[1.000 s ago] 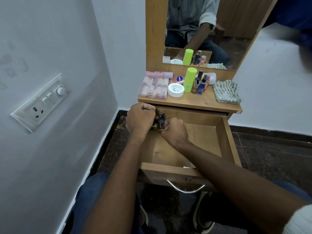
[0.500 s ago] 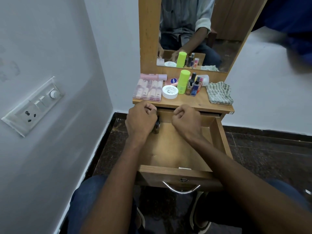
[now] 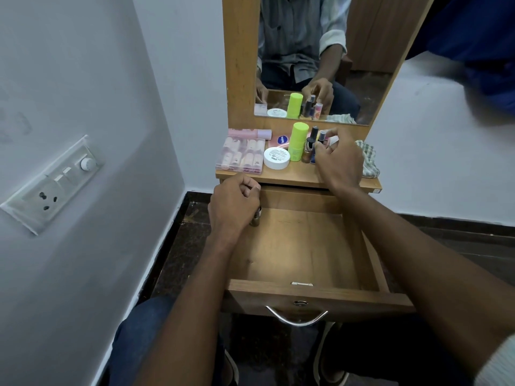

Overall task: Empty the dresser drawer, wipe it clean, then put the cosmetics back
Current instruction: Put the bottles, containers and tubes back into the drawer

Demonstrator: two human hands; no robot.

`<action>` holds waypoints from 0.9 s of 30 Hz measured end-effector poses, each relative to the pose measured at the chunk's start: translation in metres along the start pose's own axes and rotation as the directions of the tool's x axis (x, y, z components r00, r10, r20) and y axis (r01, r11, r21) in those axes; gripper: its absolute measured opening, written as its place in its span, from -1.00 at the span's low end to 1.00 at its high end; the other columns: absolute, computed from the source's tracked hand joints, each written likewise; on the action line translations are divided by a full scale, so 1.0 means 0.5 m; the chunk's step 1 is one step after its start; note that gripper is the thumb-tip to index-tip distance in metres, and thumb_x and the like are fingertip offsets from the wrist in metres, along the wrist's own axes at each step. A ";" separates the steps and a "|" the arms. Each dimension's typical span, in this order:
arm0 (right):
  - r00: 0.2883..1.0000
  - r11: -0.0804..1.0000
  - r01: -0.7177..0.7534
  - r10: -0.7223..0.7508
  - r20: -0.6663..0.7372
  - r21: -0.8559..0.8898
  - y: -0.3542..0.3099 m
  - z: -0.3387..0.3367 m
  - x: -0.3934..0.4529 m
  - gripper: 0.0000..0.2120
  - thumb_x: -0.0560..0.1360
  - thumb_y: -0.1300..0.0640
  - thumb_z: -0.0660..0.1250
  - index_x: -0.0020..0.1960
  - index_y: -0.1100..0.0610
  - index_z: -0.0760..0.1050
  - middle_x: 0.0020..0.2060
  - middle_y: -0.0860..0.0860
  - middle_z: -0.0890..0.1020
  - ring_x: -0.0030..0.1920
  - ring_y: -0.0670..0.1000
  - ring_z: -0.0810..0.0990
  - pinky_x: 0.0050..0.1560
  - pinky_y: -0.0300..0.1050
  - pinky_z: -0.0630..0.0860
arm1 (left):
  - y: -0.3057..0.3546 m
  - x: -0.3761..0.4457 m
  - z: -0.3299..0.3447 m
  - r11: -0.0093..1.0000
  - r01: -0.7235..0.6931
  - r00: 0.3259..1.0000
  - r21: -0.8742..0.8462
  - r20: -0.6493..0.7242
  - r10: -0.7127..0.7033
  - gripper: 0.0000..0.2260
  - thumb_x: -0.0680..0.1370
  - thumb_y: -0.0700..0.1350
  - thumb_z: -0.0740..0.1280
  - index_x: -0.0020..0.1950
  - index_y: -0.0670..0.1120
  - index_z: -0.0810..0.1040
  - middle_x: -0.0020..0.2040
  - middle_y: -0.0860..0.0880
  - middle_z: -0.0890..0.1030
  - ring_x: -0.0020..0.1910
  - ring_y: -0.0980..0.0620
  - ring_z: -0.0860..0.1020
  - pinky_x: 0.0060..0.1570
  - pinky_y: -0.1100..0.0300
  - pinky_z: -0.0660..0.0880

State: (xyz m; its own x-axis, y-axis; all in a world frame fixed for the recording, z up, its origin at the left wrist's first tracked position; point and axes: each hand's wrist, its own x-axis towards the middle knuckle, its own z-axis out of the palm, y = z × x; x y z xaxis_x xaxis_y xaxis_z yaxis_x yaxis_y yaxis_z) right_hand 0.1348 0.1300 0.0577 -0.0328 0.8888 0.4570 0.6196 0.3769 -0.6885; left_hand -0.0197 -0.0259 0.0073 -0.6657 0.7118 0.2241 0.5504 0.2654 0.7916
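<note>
The drawer at six o'clock looks nearly emptied. Most cosmetics crowd the desk at twelve. Right hand sets small bottles there; left hand grips another small bottle. Wiping remains.

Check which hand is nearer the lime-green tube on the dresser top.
Right. The right hand is up on the dresser top at the small bottles just beside the lime-green tube; the left hand is lower, over the open drawer.
</note>
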 end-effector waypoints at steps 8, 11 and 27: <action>1.000 1.000 0.010 -0.011 -0.014 -0.030 0.002 0.003 0.006 -0.87 0.55 0.05 0.46 0.06 0.05 0.60 -0.07 0.01 0.72 -0.07 0.05 0.67 -0.12 -0.02 0.64 | -0.004 0.003 -0.001 1.000 0.009 1.000 -0.007 0.004 -0.009 -0.95 0.57 -0.02 0.44 -0.07 0.12 0.70 -0.28 0.18 0.65 -0.23 0.22 0.62 -0.18 0.21 0.58; 0.999 1.000 0.015 -0.015 -0.038 0.006 -0.004 -0.007 0.002 -0.88 0.53 0.06 0.44 0.02 0.09 0.61 -0.18 -0.06 0.64 -0.13 -0.02 0.63 -0.11 0.01 0.66 | -0.003 0.002 -0.004 1.000 0.019 1.000 -0.007 0.001 -0.019 -0.94 0.57 -0.02 0.44 -0.07 0.12 0.70 -0.26 0.17 0.65 -0.22 0.21 0.62 -0.17 0.18 0.60; 0.916 0.992 0.116 -0.126 0.380 0.049 0.024 0.045 -0.217 -0.91 0.48 0.11 0.48 -0.13 0.05 0.57 -0.35 -0.07 0.63 -0.29 -0.05 0.61 -0.17 0.09 0.64 | 0.000 0.001 -0.027 0.969 0.181 0.981 -0.168 -0.038 -0.190 -0.93 0.59 -0.02 0.45 -0.05 0.06 0.73 -0.25 0.12 0.71 -0.19 0.17 0.68 -0.03 0.04 0.68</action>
State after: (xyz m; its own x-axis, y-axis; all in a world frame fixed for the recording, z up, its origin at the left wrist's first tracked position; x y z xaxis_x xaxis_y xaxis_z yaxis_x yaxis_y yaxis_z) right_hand 0.1281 0.0440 -0.0126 -0.4065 0.8659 0.2915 0.5725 0.4901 -0.6573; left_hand -0.0270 -0.0343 0.0149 -0.7768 0.6231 0.0909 0.3276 0.2767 0.9034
